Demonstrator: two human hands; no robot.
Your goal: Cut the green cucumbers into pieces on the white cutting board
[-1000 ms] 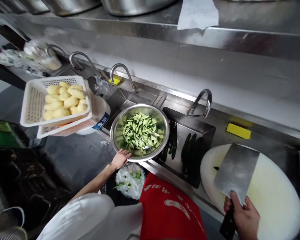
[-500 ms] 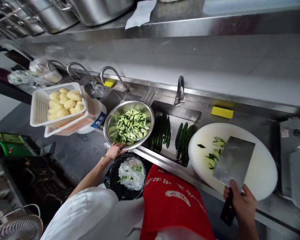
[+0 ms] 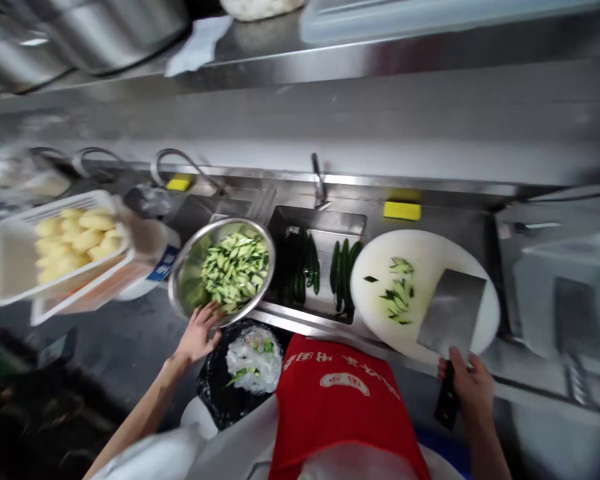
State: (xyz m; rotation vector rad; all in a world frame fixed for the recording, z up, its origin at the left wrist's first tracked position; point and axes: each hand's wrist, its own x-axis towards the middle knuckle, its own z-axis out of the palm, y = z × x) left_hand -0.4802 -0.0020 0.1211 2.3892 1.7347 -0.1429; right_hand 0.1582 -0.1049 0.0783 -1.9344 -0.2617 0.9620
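Cleaver (image 3: 453, 312) in the right hand (image 3: 467, 387), its curled grip partly hidden.
Left hand (image 3: 199, 335), fingers spread, at the near rim of the bowl (image 3: 180, 280); whether they touch is unclear.

The person wears a red apron (image 3: 340, 413) printed with pale characters in a curved row; beneath them, near the middle, a pale curved band encloses small red marks. Around the apron, at its left side and along its lower edge, shows a white garment (image 3: 155, 453). Both forearms are bare, without sleeves, and the hands are ungloved.
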